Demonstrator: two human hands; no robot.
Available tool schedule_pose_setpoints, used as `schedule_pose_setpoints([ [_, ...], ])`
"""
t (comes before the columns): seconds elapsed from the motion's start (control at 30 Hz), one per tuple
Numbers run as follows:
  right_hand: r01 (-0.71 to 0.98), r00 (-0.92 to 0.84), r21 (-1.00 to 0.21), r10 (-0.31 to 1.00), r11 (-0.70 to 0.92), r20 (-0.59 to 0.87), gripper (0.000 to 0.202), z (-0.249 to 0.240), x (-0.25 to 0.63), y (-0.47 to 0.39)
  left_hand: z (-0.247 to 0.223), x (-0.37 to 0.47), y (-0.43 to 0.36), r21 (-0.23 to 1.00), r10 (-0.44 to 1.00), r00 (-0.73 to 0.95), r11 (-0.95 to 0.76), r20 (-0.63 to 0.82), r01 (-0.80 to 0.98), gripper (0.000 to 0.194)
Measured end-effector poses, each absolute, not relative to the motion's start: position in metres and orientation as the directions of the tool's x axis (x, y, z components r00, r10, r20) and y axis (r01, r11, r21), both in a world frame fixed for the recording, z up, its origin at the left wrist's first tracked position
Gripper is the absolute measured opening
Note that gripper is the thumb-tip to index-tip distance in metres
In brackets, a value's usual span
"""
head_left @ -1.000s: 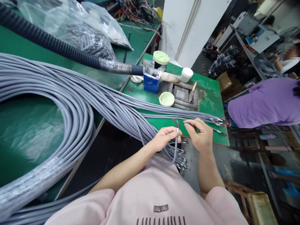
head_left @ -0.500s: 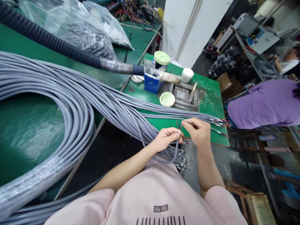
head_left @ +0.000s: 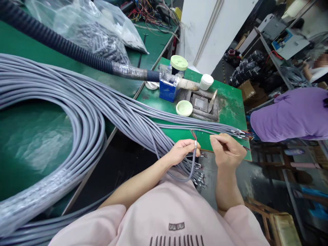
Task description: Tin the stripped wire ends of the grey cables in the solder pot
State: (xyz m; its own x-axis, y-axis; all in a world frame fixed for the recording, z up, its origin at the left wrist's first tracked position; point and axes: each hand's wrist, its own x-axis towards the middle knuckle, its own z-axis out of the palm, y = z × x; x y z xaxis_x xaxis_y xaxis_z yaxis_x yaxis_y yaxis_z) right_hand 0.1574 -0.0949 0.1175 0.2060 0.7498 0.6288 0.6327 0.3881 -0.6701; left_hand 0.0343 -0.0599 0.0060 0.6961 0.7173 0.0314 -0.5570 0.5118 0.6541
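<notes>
My left hand (head_left: pixel 185 150) pinches a grey cable (head_left: pixel 192 167) just under its stripped end. Thin coloured wires (head_left: pixel 194 135), red ones among them, stick up above a white band at that end. The cable bends in a loop below the hand. To the right, my right hand (head_left: pixel 228 148) is held apart from the wires, thumb and fingers pressed together; whether anything is in them is hidden. Beneath and beside my left hand hang many more grey cables (head_left: pixel 128 109) with stripped ends, and another group lies across the green table (head_left: pixel 230 102).
A soldering pot (head_left: pixel 201 103) with a scraper (head_left: pixel 212 100) sits on the table. Around it are a pale green lid (head_left: pixel 184 108), a white jar (head_left: pixel 206 82), a blue box (head_left: pixel 167 90) and a black hose (head_left: pixel 77 51). A person in purple (head_left: pixel 289 114) is at right.
My right hand has moved right, away from the wire ends, with its fingers closed. My left hand still grips the cable, whose wires now lean slightly left.
</notes>
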Motion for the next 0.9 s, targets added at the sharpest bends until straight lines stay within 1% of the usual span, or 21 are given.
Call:
schedule_pose_setpoints([
  [0.07, 0.633, 0.149, -0.646, 0.753, 0.426, 0.642, 0.012, 0.118, 0.164, -0.096, 0.006, 0.033, -0.059, 0.613, 0.691, 0.723, 0.559, 0.029, -0.559, 0.036],
  [0.13, 0.639, 0.050, -0.603, 0.757, 0.477, 0.651, 0.019, 0.115, 0.170, -0.098, 0.006, 0.031, -0.058, 0.582, 0.669, 0.742, 0.591, 0.032, -0.558, 0.036],
  [0.33, 0.693, -0.185, -0.462, 0.756, 0.554, 0.628, 0.035, 0.100, 0.181, -0.106, 0.006, 0.028, -0.056, 0.547, 0.641, 0.767, 0.630, 0.035, -0.551, 0.035],
  [0.5, 0.700, -0.307, -0.384, 0.739, 0.602, 0.599, 0.042, 0.090, 0.188, -0.110, 0.012, 0.030, -0.055, 0.542, 0.675, 0.738, 0.627, -0.017, -0.561, 0.035],
  [0.67, 0.693, -0.420, -0.305, 0.710, 0.653, 0.565, 0.053, 0.083, 0.189, -0.108, 0.021, 0.031, -0.054, 0.498, 0.741, 0.665, 0.614, -0.094, -0.613, 0.030],
  [0.73, 0.702, -0.463, -0.252, 0.696, 0.666, 0.549, 0.052, 0.078, 0.187, -0.105, 0.024, 0.032, -0.053, 0.487, 0.741, 0.666, 0.616, -0.090, -0.619, 0.028],
  [0.8, 0.718, -0.477, -0.198, 0.678, 0.668, 0.560, 0.046, 0.073, 0.186, -0.101, 0.029, 0.031, -0.053, 0.491, 0.739, 0.668, 0.617, -0.092, -0.615, 0.028],
  [0.87, 0.736, -0.448, -0.172, 0.661, 0.655, 0.602, 0.040, 0.070, 0.188, -0.095, 0.037, 0.029, -0.054, 0.537, 0.772, 0.629, 0.572, -0.094, -0.621, 0.029],
  [0.9, 0.750, -0.415, -0.173, 0.658, 0.638, 0.629, 0.038, 0.070, 0.190, -0.090, 0.043, 0.026, -0.055, 0.583, 0.808, 0.584, 0.514, -0.084, -0.628, 0.030],
])
